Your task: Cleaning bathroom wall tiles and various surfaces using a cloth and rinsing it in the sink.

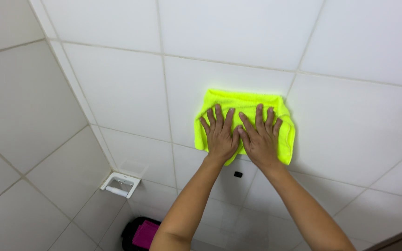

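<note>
Where white tiles (117, 88) meet, yellow cloth (245, 100)

**Around the Tiled Corner**

Large white glazed wall tiles (117, 88) covered the facing wall, with thin pale grout lines running between them. A second wall of the same white tiles (19, 116) met it in a corner on the left. Low down near that corner, a white recessed ceramic toilet-paper holder (120, 184) sat set into the wall, its bar bare. A small dark rectangular mark (238, 174) showed on a tile to the right of the holder, well apart from it. Below the holder, at the bottom edge, stood a black bin with a magenta lining (141, 234), only partly visible.
</note>
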